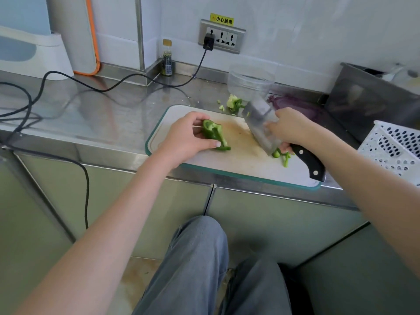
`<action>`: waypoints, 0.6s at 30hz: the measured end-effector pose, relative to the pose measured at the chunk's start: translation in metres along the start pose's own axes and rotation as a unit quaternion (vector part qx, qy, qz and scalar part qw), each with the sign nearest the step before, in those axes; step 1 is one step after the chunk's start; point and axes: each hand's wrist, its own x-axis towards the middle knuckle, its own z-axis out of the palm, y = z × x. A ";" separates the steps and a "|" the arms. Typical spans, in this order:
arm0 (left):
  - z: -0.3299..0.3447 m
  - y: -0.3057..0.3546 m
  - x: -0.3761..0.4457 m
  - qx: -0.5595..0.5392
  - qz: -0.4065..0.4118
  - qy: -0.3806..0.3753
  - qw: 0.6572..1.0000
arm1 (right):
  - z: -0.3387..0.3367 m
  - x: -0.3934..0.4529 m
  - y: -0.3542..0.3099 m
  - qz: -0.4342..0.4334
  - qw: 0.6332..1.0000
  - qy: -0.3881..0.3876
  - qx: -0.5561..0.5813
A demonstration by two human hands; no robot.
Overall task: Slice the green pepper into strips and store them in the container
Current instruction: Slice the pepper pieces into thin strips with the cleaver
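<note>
The green pepper piece (pixel 214 135) lies on the left part of the white cutting board (pixel 227 164). The left hand (pixel 191 138) holds it — the fingers curl over its far side and the thumb presses its near side.

A few cut pepper strips (pixel 283 156) lie on the right part of the board, just under the knife. The right hand (pixel 289 127) grips the cleaver (pixel 261 126) where the blade meets the black handle (pixel 309 161), with fingers wrapped around it. The blade is tilted, and its low corner sits close to the strips; I cannot tell if it touches them.

The pepper core (pixel 234 103) and some small green bits lie on the steel bench (pixel 91 110), just past the far edge of the board. The clear container (pixel 250 81) stands behind them, near the wall, and it looks like nothing is in it. A purple lid (pixel 295 108) lies flat beside it, to the right.

A white basket with holes (pixel 395 146) sits at the right edge of the bench. A small bottle (pixel 167 57) stands in the corner — near it a black plug (pixel 209 42) sits in the wall socket (pixel 221 37), and its cord (pixel 113 87) runs across the bench to the left.
</note>
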 end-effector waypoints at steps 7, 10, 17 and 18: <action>0.002 -0.001 0.001 -0.026 -0.017 0.002 1.000 | -0.007 -0.011 -0.035 -0.079 0.996 0.015 0.042; 0.002 -0.002 0.002 -0.022 -0.015 0.005 1.000 | 0.001 -0.011 -0.043 -0.090 0.995 0.006 0.039; 0.002 -0.004 0.004 -0.020 -0.026 0.011 0.999 | 0.018 -0.009 -0.042 -0.092 0.995 -0.002 0.044; 0.002 -0.004 0.005 -0.022 -0.029 0.012 0.999 | 0.019 -0.010 -0.042 -0.096 0.994 0.001 0.047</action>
